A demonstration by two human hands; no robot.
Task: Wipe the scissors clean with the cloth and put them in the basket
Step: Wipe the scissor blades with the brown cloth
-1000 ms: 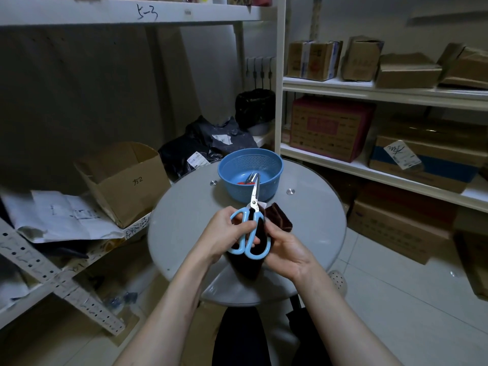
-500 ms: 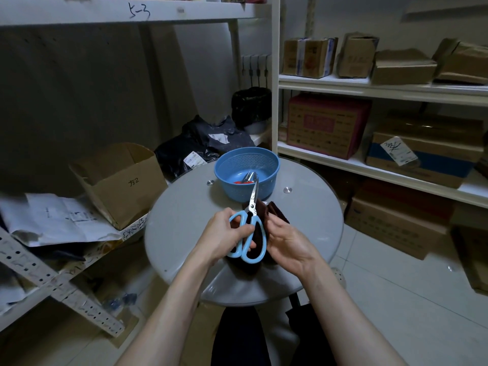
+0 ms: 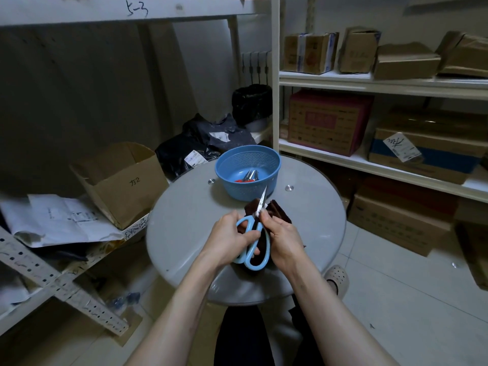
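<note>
Wiping step: left hand (image 3: pixel 229 237) grips blue scissors (image 3: pixel 254 241) handles; right hand (image 3: pixel 284 235) pinches dark cloth (image 3: pixel 277 211) round blade. Next, probably: lift scissors fwd into basket (image 3: pixel 247 171).

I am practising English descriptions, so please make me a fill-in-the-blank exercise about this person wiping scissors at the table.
1. The left hand grips the scissors by their light ___ handles.
2. The right hand holds the cloth, whose colour is dark ___.
3. The basket stands on the table, whose top is ___ in shape.

Missing words: blue; brown; round.
</note>
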